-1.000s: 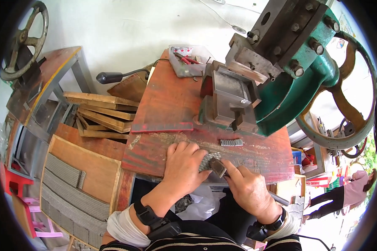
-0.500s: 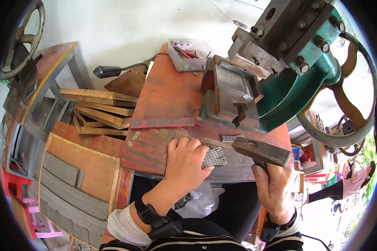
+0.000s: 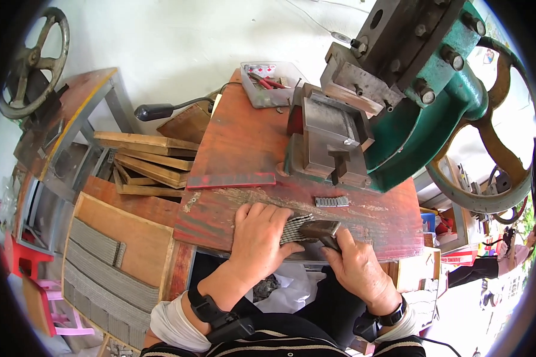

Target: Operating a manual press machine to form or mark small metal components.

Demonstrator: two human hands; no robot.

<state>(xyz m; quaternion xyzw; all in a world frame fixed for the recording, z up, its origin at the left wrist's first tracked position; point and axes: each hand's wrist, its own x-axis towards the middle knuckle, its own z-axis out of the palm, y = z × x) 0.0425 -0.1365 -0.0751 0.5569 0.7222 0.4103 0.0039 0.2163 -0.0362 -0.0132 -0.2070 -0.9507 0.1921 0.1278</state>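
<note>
On the near edge of the worn red wooden table (image 3: 226,143), my left hand (image 3: 257,237) is closed around a bundle of small ridged grey metal strips (image 3: 293,229). My right hand (image 3: 363,269) grips a hammer (image 3: 321,229) by its handle, which is mostly hidden by the hand. The hammer's dark head is at the right end of the bundle and appears to touch it. Just beyond the hammer, a separate ridged metal strip (image 3: 332,202) lies flat. Farther left on the table rests a red-edged bar (image 3: 231,180).
A green hand press (image 3: 420,140) with a metal die block (image 3: 333,134) stands at the right. Behind it sits a clear plastic box (image 3: 268,98) of tools. Lower left, a wooden tray (image 3: 143,238) bears rows of grey strips; wooden frames (image 3: 152,169) are piled beyond it.
The hammer has moved left and down from above the table to the bundle's end. My right hand came with it, uncovering the loose strip. My left hand keeps its hold.
</note>
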